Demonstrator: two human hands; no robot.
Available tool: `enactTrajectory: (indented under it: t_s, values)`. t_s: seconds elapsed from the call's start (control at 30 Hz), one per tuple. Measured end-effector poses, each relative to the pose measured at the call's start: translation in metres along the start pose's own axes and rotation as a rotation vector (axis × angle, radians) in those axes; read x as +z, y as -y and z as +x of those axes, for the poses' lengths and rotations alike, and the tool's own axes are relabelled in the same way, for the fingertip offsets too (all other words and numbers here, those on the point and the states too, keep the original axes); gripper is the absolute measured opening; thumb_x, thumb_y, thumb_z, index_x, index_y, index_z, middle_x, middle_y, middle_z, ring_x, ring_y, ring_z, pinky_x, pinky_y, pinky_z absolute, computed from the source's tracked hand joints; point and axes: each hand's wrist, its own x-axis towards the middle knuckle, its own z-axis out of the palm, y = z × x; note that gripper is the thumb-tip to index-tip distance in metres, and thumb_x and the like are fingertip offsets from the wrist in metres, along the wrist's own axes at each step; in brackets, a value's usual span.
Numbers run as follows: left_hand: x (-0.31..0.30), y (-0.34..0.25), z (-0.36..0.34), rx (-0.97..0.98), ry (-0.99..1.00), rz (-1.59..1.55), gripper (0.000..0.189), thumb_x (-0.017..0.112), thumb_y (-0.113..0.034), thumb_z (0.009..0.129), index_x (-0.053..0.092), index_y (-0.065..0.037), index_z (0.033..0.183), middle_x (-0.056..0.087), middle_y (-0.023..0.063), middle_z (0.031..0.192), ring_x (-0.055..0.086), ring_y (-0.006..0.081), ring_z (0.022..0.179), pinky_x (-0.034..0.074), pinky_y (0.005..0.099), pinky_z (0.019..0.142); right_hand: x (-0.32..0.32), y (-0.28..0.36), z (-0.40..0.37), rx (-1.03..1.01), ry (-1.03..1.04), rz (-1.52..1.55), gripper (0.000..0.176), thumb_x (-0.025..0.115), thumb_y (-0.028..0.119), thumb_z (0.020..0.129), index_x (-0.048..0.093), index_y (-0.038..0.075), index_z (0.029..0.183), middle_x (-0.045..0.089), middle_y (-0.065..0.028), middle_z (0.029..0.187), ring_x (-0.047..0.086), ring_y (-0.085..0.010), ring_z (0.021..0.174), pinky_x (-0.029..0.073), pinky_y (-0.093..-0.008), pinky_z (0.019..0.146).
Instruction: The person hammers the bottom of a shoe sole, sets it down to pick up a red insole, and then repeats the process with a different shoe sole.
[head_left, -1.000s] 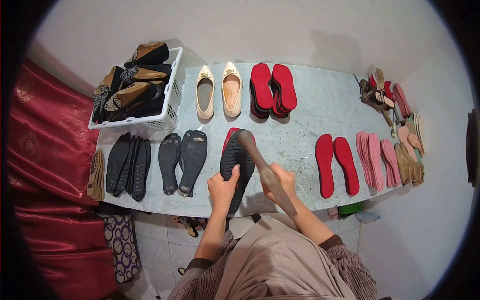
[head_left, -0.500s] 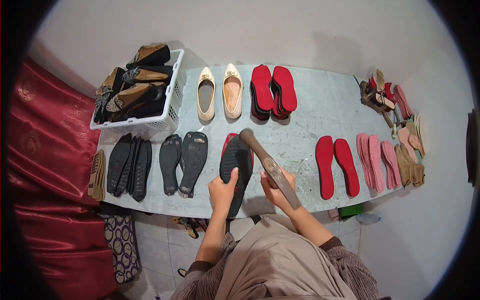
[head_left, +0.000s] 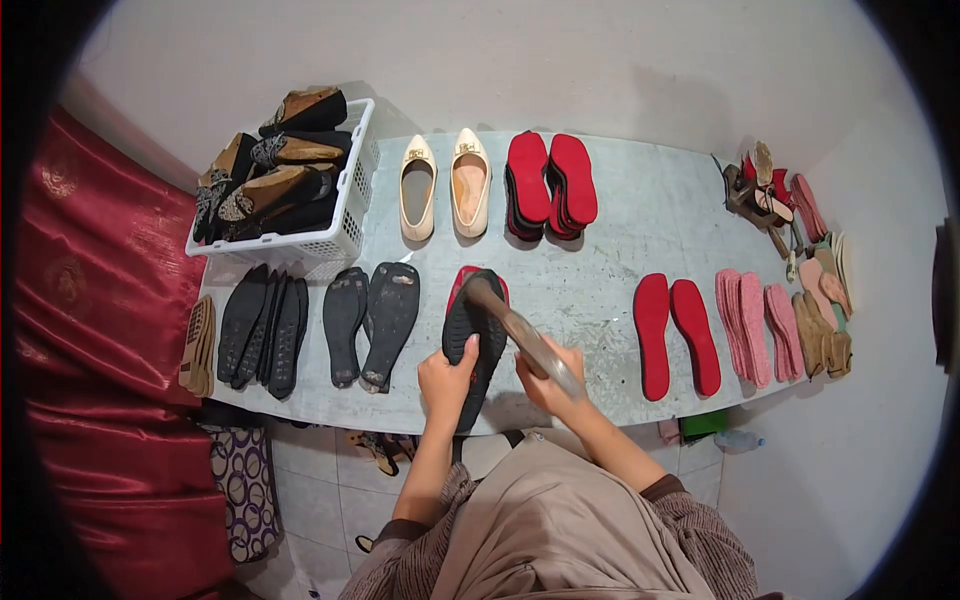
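Note:
My left hand (head_left: 446, 385) is closed round the lower left edge of a black ridged sole (head_left: 480, 340), thumb on top. A red insole (head_left: 463, 277) shows beneath the sole at its upper edge. My right hand (head_left: 552, 378) is wrapped round a brown hammer-like tool (head_left: 520, 330), slightly blurred. Its rounded head lies over the upper part of the black sole; whether it touches cannot be told. Left of my hands lie two black soles (head_left: 391, 325), and to the right two red insoles (head_left: 652, 335).
A white basket (head_left: 352, 195) holds several dark shoes. Behind my hands are cream shoes (head_left: 418, 190) and stacked red insoles (head_left: 571, 180). Pink insoles (head_left: 752, 330) and tools (head_left: 750, 195) lie on the table's right side. A red curtain (head_left: 110, 350) hangs at left.
The tool's head has come lower and a little left onto the upper part of the sole, and my right hand has shifted slightly left. My left hand keeps its hold.

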Motion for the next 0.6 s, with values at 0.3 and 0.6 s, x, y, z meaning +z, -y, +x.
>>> enactTrajectory:
  t_s: [0.3, 0.6]
  values:
    - [0.003, 0.006, 0.001, -0.025, 0.038, -0.01, 0.05, 0.063, -0.049, 0.076, 0.066, 0.0, 0.067, 0.059, 0.0129, 0.051, 0.061, 0.0268, 0.051, 0.046, 0.0355, 0.052, 0.014, 0.0, -0.004, 0.04, -0.106, 0.02, 0.009, 0.061, 0.009, 0.072, 0.056, 0.007, 0.079, 0.054, -0.0157, 0.058, 0.057, -0.0338, 0.052, 0.045, -0.0343, 0.05]
    - [-0.001, 0.013, 0.003, -0.005, 0.009, -0.015, 0.05, 0.064, -0.048, 0.076, 0.066, 0.002, 0.068, 0.06, 0.0138, 0.054, 0.062, 0.0275, 0.054, 0.047, 0.0347, 0.054, 0.012, -0.012, 0.001, -0.098, -0.159, -0.036, 0.011, 0.059, 0.006, 0.071, 0.057, 0.003, 0.082, 0.053, -0.0153, 0.058, 0.053, -0.0359, 0.052, 0.044, -0.0335, 0.049]
